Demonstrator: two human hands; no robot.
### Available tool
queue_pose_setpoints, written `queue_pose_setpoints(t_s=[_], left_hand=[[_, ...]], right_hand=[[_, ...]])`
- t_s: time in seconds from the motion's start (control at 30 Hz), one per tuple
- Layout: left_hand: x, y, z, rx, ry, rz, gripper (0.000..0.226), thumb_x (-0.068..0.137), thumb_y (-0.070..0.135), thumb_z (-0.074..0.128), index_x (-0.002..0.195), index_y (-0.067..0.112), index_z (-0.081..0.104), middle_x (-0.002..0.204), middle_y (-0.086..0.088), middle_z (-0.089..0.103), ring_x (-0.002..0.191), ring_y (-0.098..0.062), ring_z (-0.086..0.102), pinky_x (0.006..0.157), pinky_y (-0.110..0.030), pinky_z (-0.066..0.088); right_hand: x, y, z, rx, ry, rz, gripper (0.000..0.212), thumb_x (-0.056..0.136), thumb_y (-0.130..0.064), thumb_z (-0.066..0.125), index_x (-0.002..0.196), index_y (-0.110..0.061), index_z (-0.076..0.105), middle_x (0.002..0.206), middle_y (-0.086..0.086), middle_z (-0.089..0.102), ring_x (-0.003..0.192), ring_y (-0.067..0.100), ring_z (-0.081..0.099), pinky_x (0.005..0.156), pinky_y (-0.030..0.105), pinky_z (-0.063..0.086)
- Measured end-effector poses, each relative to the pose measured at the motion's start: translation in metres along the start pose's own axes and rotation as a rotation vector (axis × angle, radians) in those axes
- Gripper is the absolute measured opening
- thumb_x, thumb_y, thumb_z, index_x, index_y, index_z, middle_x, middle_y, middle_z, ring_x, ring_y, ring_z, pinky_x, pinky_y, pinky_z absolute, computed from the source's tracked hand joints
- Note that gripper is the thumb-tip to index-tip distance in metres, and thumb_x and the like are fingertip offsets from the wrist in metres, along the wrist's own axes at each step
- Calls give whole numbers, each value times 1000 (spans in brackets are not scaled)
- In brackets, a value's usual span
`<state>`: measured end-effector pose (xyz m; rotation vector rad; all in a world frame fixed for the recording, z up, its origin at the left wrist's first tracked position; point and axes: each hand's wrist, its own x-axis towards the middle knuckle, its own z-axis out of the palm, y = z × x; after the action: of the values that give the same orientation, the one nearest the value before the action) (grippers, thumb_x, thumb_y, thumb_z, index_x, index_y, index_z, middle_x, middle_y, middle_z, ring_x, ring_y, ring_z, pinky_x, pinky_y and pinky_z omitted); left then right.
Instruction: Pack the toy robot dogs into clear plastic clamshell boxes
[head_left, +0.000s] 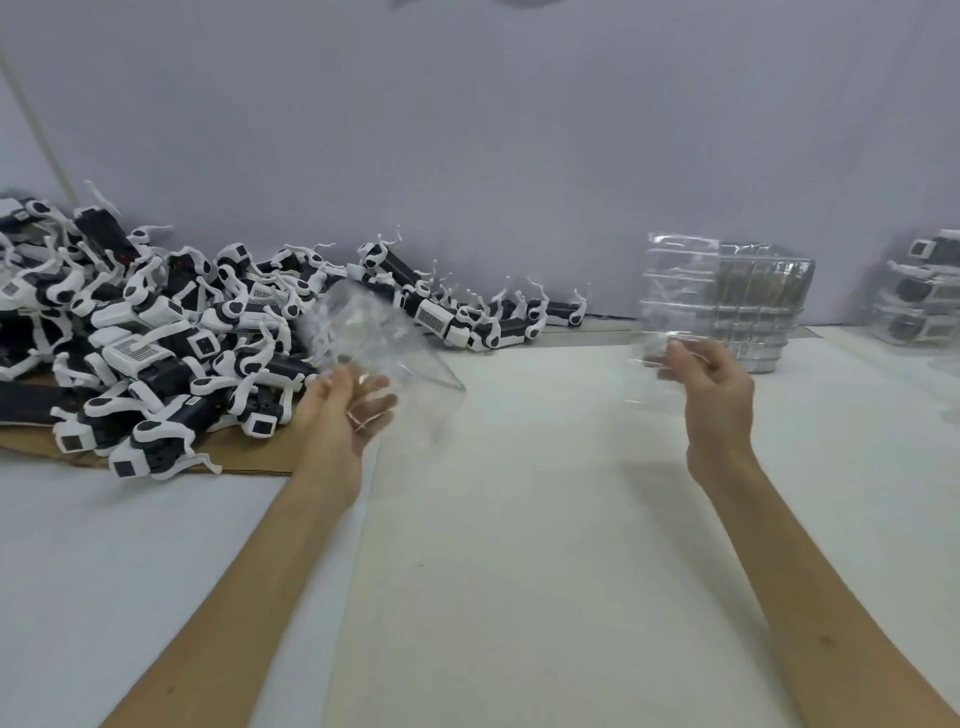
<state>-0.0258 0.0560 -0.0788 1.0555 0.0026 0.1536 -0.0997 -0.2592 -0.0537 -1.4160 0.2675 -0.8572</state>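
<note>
Clear plastic fills both our hands. Our left hand (343, 415) curls its fingers round a blurred clamshell box (374, 338), held above the table (519, 519) just beside the pile of toy dogs (156, 332) on cardboard (249, 457). Our right hand (714, 400) pinches the lower edge of a second box (675, 280), held upright before the stack of empty boxes (763, 296). Packed boxes (924, 296) stand far right.

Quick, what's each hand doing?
Left hand: holding the tilted clear box.
Right hand: holding the upright clear box.
</note>
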Motion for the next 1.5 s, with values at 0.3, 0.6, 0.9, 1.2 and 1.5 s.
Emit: queue_pose_setpoints(t_s=[0.3, 0.6, 0.9, 1.2, 1.5], left_hand=[[6, -5, -1, -150, 174, -180, 24, 105, 36, 50, 87, 23, 61, 59, 9, 66, 41, -4, 54, 40, -14, 36], [2, -6, 2, -114, 154, -193, 32, 99, 49, 55, 78, 24, 58, 52, 13, 58, 42, -1, 52, 42, -15, 39], [-8, -6, 11, -87, -107, -175, 22, 98, 37, 59, 87, 19, 66, 66, 8, 66, 49, -6, 59, 44, -18, 47], [-32, -18, 28, 63, -434, -235, 23, 103, 25, 48, 100, 13, 67, 93, -8, 76, 66, -20, 70, 55, -24, 53], [-32, -22, 29, 79, -342, -230, 28, 81, 37, 64, 96, 14, 69, 84, -2, 75, 57, -12, 64, 55, -20, 50]], right_hand=[[-18, 20, 17, -948, -117, -340, 40, 89, -52, 67, 120, -27, 63, 88, -14, 68, 105, 18, 61, 97, 33, 23], [-24, 13, 20, -591, -233, -359, 23, 78, -11, 53, 72, -28, 66, 68, -14, 68, 70, 9, 67, 73, 33, 55], [-31, 26, 26, -529, -551, -230, 36, 93, 1, 57, 97, -31, 75, 123, -18, 68, 116, 2, 60, 98, 30, 47], [-60, 18, 45, -485, -723, -350, 35, 81, -65, 61, 112, -48, 63, 114, -32, 64, 119, -4, 52, 99, 18, 36], [-54, 23, 45, -508, -605, -456, 41, 89, -57, 60, 124, -35, 61, 126, -26, 56, 124, -1, 51, 109, 41, 39]])
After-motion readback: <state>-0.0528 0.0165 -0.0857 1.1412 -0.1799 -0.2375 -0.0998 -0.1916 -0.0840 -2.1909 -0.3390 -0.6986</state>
